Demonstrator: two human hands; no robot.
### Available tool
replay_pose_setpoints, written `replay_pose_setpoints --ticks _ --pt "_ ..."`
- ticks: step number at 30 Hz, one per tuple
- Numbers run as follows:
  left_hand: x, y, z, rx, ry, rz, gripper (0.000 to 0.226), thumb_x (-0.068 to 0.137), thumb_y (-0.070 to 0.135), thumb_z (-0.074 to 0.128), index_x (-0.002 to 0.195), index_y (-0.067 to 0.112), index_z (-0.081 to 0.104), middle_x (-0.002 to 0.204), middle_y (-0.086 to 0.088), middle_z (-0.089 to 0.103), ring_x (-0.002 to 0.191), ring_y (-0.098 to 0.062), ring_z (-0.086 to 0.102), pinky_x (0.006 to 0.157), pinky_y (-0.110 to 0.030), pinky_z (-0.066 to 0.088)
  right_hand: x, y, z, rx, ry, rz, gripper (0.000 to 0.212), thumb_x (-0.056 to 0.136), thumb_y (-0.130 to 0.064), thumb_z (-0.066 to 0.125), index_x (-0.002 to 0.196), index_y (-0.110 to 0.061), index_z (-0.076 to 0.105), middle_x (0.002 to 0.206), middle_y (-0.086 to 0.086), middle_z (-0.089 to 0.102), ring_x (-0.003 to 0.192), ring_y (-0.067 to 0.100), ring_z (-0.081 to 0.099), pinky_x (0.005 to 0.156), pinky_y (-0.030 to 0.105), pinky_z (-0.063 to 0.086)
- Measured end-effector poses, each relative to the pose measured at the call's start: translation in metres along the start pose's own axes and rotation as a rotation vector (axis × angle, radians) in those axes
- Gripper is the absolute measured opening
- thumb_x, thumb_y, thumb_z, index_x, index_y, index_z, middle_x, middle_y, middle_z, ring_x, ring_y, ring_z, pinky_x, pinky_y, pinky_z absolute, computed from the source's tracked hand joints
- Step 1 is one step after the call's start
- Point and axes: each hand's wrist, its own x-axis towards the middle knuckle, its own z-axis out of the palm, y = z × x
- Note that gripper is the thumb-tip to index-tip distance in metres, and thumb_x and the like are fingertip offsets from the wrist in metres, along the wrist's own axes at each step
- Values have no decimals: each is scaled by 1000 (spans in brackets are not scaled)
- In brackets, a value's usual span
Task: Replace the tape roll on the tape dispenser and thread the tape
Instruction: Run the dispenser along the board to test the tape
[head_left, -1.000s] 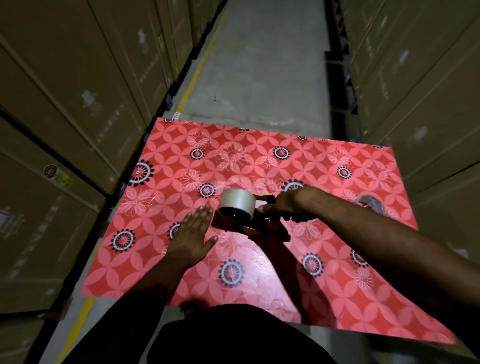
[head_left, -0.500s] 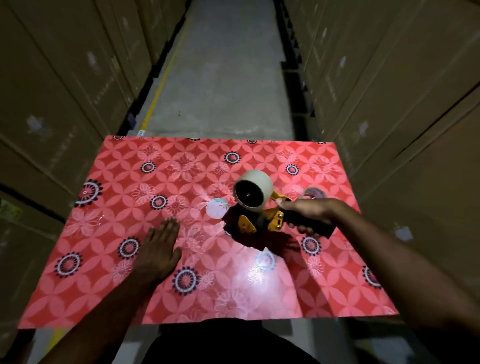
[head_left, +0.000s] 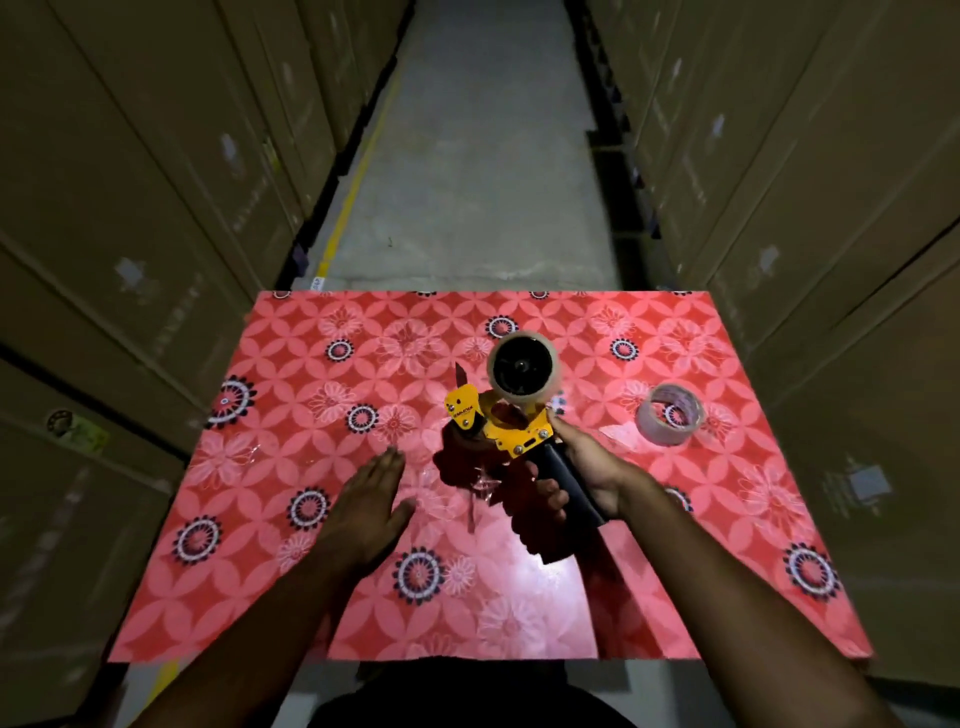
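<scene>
My right hand (head_left: 582, 467) grips the black handle of a yellow tape dispenser (head_left: 498, 426), held up above the red flowered table (head_left: 260, 519). A clear tape roll (head_left: 522, 369) sits on the dispenser's hub, its open side facing me. The dispenser's yellow front flap and blade point up and left. My left hand (head_left: 369, 514) hovers flat and empty over the table, just left of the dispenser, fingers together and stretched. A second, thinner tape roll (head_left: 670, 415) lies on the table to the right of the dispenser.
Tall stacks of cardboard boxes (head_left: 130, 234) wall in both sides of a narrow aisle. A concrete floor (head_left: 478, 156) with a yellow line runs ahead beyond the table's far edge. A scrap of clear film lies beside the loose roll.
My right hand has lifted the dispenser off the table and turned it upright, roll opening toward me. My left hand stayed flat near the table. The camera view swung to centre the table.
</scene>
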Motion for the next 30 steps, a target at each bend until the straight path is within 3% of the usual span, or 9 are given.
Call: replay_pose_setpoints --ticks 6,12,16,19,22,25,30 --pt "-2 -23 0 -49 -43 40 71 101 60 26 163 26 16 172 3 12 158 -18 14 127 -41 19 31 6 36 303 -115 -17 67 86 -76 43 75 -11 54 50 1 44 37 13 40 48 23 26" --pt "-4 -23 -2 12 -72 114 72 103 56 33 164 22 15 172 1 6 159 -19 4 124 -28 0 65 9 31 418 -152 -15 66 86 -76 45 77 -10 52 54 1 42 43 12 31 50 24 25" --pt "-6 -28 5 104 -94 153 79 101 67 15 164 19 11 171 -1 1 159 -24 1 124 -36 0 91 16 13 469 -166 7 73 84 -84 45 82 -11 50 57 1 42 45 14 37 53 26 26" --pt "-7 -28 9 136 -105 160 83 100 69 9 163 16 15 171 -7 11 158 -28 6 122 -40 6 102 20 3 445 -128 46 72 83 -85 46 81 -13 51 58 0 44 46 14 35 55 27 22" --pt "-7 -29 10 130 -98 159 81 99 71 10 164 22 11 171 -3 4 159 -27 1 123 -39 2 100 18 5 432 -76 57 73 83 -85 46 78 -12 53 59 1 45 47 14 35 53 27 25" --pt "-5 -32 7 126 -110 177 68 102 69 23 163 39 11 172 0 0 159 -26 -2 124 -38 0 99 16 9 402 24 42 73 86 -82 41 75 -11 52 59 3 46 46 17 39 51 26 30" --pt "-4 -31 7 141 -120 186 68 100 67 28 161 45 7 171 0 -5 159 -26 -6 128 -45 9 103 20 14 371 173 -9 76 86 -82 40 73 -9 54 58 7 50 47 22 46 49 28 38"
